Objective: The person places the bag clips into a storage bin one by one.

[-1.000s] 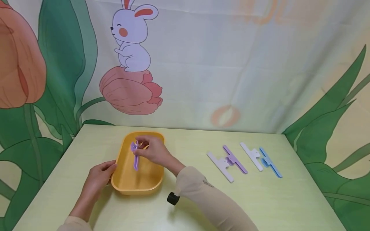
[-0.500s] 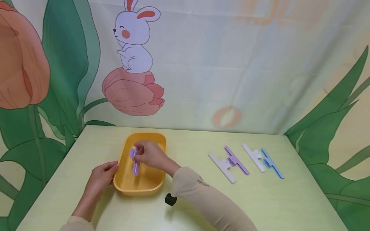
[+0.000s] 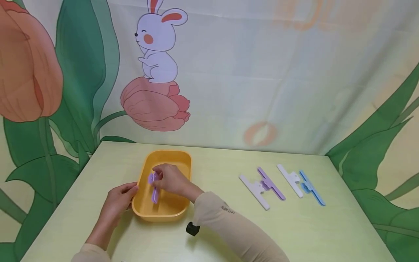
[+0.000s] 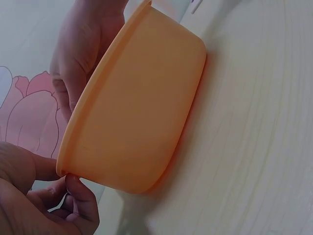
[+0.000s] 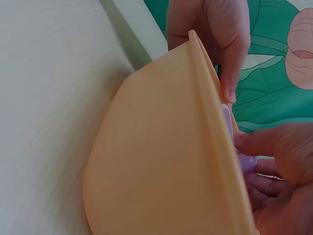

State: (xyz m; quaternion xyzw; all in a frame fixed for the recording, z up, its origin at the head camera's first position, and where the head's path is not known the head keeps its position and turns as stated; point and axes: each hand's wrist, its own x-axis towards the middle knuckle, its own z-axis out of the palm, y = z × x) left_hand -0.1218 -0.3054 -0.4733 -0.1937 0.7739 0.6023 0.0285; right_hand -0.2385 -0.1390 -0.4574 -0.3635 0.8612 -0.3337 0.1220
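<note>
A yellow-orange plastic basin (image 3: 163,217) stands on the table at left of centre. My left hand (image 3: 118,201) pinches its left rim between thumb and fingers; in the left wrist view the curled fingers (image 4: 82,196) sit under the lip. Inside the basin, my right hand (image 3: 171,179) pinches a purple bag clip (image 3: 155,194), its long bar pointing toward the near side. From the right wrist view, the basin wall hides most of that clip (image 5: 247,162). Whether the clip touches the basin's floor I cannot tell.
To the right on the table lie a white clip (image 3: 254,192), a purple clip (image 3: 271,183), another white clip (image 3: 290,181) and a blue clip (image 3: 312,188). A black wrist-worn piece (image 3: 192,229) juts from under the right sleeve. A printed curtain (image 3: 222,72) hangs behind the table.
My right hand has lowered the purple clip deeper into the basin and slightly nearer. My left hand keeps its hold on the rim. The whole head view has shifted a little.
</note>
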